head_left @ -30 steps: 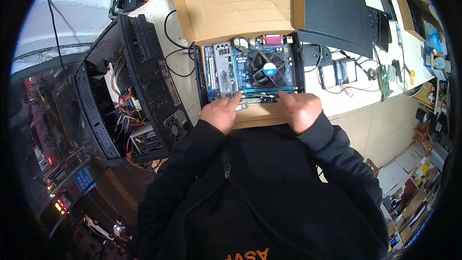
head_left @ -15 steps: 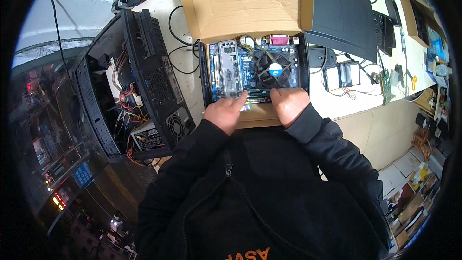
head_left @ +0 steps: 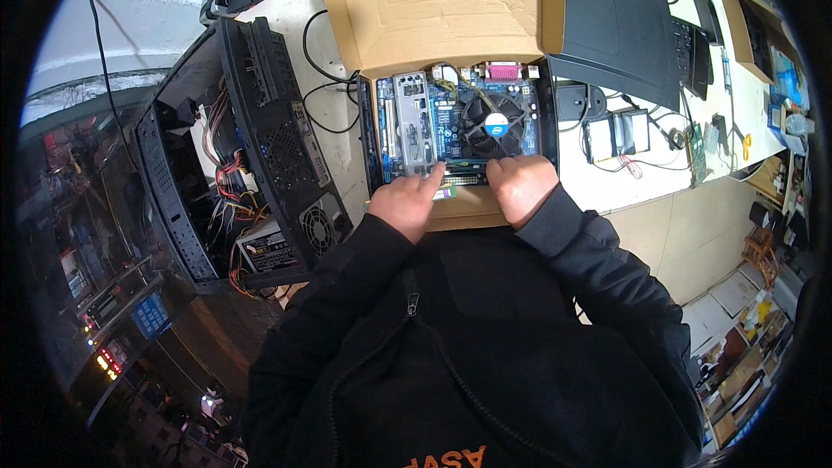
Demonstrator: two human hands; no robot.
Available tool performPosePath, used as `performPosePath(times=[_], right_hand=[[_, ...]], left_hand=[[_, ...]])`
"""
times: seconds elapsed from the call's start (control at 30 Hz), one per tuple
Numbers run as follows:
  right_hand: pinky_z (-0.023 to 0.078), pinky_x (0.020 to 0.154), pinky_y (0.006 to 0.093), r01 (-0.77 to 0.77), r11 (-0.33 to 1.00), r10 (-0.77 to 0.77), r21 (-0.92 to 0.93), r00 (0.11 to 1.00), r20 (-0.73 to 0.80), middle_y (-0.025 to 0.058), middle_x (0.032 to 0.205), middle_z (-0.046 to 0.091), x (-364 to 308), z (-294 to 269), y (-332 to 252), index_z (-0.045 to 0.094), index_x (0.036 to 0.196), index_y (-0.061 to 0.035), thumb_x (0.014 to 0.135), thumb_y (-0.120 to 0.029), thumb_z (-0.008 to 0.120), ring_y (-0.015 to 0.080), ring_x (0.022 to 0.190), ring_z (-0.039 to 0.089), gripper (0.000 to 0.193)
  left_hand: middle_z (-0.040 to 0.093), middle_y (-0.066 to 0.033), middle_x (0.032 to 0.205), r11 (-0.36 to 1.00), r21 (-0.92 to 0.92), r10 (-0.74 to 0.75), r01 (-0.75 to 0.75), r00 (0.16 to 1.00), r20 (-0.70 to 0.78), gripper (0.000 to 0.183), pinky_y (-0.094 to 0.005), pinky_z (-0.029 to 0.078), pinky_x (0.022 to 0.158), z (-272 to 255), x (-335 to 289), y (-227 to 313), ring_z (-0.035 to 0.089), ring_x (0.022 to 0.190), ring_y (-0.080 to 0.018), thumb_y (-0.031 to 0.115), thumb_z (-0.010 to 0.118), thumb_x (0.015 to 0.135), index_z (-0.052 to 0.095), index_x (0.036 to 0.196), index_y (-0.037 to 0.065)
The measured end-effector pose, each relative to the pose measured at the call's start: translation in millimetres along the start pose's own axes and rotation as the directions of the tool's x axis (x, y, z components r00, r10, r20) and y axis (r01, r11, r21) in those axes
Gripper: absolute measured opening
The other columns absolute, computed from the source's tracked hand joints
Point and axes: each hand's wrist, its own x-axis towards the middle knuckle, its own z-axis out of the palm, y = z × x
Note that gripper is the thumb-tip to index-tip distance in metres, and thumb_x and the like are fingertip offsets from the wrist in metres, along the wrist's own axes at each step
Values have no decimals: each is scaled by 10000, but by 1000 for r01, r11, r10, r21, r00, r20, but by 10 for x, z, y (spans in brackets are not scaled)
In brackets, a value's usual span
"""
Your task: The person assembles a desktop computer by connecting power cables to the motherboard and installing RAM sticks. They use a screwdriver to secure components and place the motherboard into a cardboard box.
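A blue motherboard (head_left: 451, 126) lies in an open cardboard box (head_left: 442, 13), with a round black cooling fan (head_left: 496, 128) on its right half. Near the board's front edge is a dark memory module (head_left: 468, 166) in the slot area. At its left end rests a digit of my left hand (head_left: 405, 203), the other fingers bent toward the box's edge. My right hand (head_left: 523, 185) is closed at the module's right end, its fingertips partly hidden. A silver I/O shield plate (head_left: 416, 126) lies over the board's left part. Beside my left hand shows a small green circuit board (head_left: 445, 193).
An opened black computer case (head_left: 286, 147) with loose cables stands at the left. Right of the box are a large black panel (head_left: 615, 26), a small dark device with a light screen (head_left: 630, 133) and orange-handled scissors (head_left: 746, 147). Black cables (head_left: 322, 126) curl between case and box.
Both hands stay at the two ends of the memory module. My right fingers have shifted very slightly; nothing else visibly moves.
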Motion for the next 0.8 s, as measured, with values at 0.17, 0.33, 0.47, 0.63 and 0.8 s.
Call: performPosePath(times=[0.17, 0.33, 0.47, 0.63, 0.8], right_hand=[[479, 552, 334, 3, 1000, -3, -6, 1000, 17, 78, 637, 574, 6, -22, 11, 548, 675, -52, 705, -129, 538, 227, 600, 601, 83], [474, 556, 341, 14, 1000, -14, 18, 1000, 23, 90, 640, 573, 6, -17, 32, 548, 691, -45, 702, -116, 545, 240, 606, 596, 72], [482, 558, 336, 9, 1000, -9, -1, 999, 53, 91, 658, 591, 18, -35, 14, 573, 698, -44, 714, -130, 542, 232, 617, 608, 92], [482, 565, 339, 9, 1000, -9, 3, 999, 42, 90, 655, 588, 3, -31, 29, 571, 697, -43, 707, -127, 546, 235, 619, 606, 88], [480, 565, 338, 16, 1000, -15, -4, 999, 47, 87, 651, 584, 9, -47, 38, 567, 695, -44, 702, -120, 543, 233, 616, 604, 79]], left_hand=[[565, -95, 792, 1000, -12, 2, -3, 1000, -5, 482, -365, 476, 621, -10, -3, 2, 577, 733, -252, 71, 469, 781, 445, 1262, 64], [563, -103, 803, 1000, -21, -18, 18, 1000, 21, 515, -367, 478, 634, -41, -1, 20, 574, 742, -261, 68, 505, 768, 427, 1277, 68], [553, -118, 813, 999, -32, -21, 23, 999, 37, 587, -367, 481, 655, -17, -1, 0, 566, 746, -274, 73, 570, 748, 394, 1308, 76], [547, -117, 802, 999, -42, -23, 24, 999, 32, 583, -369, 480, 650, -17, 0, 4, 564, 735, -274, 72, 566, 748, 402, 1307, 93], [536, -109, 780, 1000, -8, 5, -5, 1000, 0, 579, -366, 479, 633, -8, 1, 4, 563, 718, -266, 71, 562, 746, 413, 1304, 111]])
